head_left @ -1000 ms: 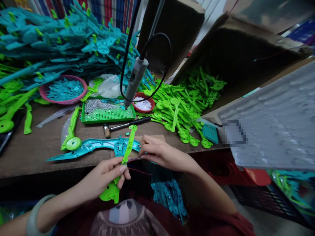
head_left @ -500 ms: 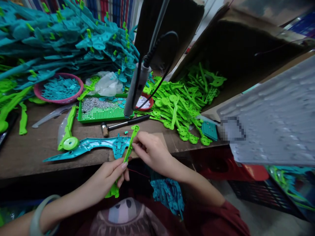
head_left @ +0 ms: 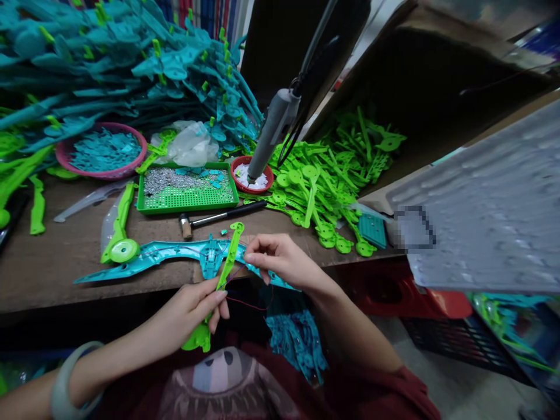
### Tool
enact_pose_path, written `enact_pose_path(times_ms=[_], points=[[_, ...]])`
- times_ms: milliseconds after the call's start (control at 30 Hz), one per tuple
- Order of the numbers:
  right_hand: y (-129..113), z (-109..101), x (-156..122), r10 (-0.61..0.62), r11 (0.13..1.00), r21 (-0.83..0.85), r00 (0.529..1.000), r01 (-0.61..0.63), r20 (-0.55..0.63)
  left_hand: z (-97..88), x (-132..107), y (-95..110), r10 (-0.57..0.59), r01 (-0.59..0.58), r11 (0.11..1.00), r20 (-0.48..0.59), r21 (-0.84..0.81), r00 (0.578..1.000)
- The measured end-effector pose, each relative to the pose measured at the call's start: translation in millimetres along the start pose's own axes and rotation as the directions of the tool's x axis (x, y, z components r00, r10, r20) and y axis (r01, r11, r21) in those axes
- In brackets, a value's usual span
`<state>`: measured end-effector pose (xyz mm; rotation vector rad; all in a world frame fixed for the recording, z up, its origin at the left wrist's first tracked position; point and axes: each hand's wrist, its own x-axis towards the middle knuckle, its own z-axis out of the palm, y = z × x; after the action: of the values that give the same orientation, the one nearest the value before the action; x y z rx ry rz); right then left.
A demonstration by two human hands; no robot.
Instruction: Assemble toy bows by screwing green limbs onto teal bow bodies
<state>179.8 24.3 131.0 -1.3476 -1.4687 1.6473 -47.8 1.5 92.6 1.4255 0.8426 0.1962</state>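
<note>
My left hand [head_left: 205,303] is closed around a long green plastic part [head_left: 231,256], held tilted above the table's front edge. Its wider lower end hangs below the fingers. A thin dark red wire [head_left: 249,304] runs from near that part in a loop toward my right hand [head_left: 273,256]. The thumb and fingertips of that hand are pinched together on the thin wire, just right of the green part. Under both lies a teal bow-shaped plastic shell [head_left: 170,251], its ribbed inside facing up. A tiny teal-green piece [head_left: 224,232] sits behind it.
A hammer [head_left: 219,219] lies behind the shell, before a green tray [head_left: 188,204] of screws. A grey electric screwdriver [head_left: 273,134] hangs over a red bowl [head_left: 269,182] of white pieces. Green parts [head_left: 315,186] are heaped right, teal parts [head_left: 131,70] at the back left.
My right hand has moved right, away from the green part, drawing the wire out. More of the teal shell shows. The hanging screwdriver has swung right.
</note>
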Motion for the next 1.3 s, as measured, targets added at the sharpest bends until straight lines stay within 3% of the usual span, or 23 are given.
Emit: enact_pose_path(times_ms=[100,233,433,667,900,1000,1133,1300], points=[[2.8,-4.0,-2.0,-0.044,0.998,-0.051,0.996,0.048,0.083,0.1,0.0,-4.4,0.000,0.000,0.999,0.006,-0.041,1.000],[1.4,2.7,-5.9,-0.247,0.888,-0.398,0.969,0.231,0.013,2.9,-0.8,-1.8,-0.005,0.005,0.997,0.006,-0.073,1.000],[3.4,18.3,-9.4,-0.342,0.753,-0.608,0.939,0.253,-0.032,9.5,-6.1,6.1,-0.009,0.009,0.999,0.011,-0.041,1.000],[16.1,27.1,-7.6,-0.553,0.600,-0.729,0.829,0.330,-0.079,9.3,0.2,2.4,-0.024,0.024,0.997,0.004,-0.068,1.000],[14.0,22.4,-8.8,-0.437,0.799,-0.479,0.899,0.364,-0.045,13.6,3.2,1.0,-0.098,0.100,0.994,0.052,-0.049,0.994],[15.4,18.0,-9.9,-0.451,0.822,-0.419,0.891,0.387,-0.062,12.3,4.2,6.9,-0.077,0.077,0.997,0.053,0.001,0.996],[19.5,14.4,-12.2,-0.392,0.882,-0.311,0.917,0.354,-0.070,9.1,10.5,8.5,-0.087,0.084,0.993,0.034,0.082,0.996],[22.2,17.5,-13.3,-0.453,0.829,-0.403,0.888,0.389,-0.076,8.3,20.5,-0.7,-0.070,0.082,0.960,-0.056,0.269,0.996]])
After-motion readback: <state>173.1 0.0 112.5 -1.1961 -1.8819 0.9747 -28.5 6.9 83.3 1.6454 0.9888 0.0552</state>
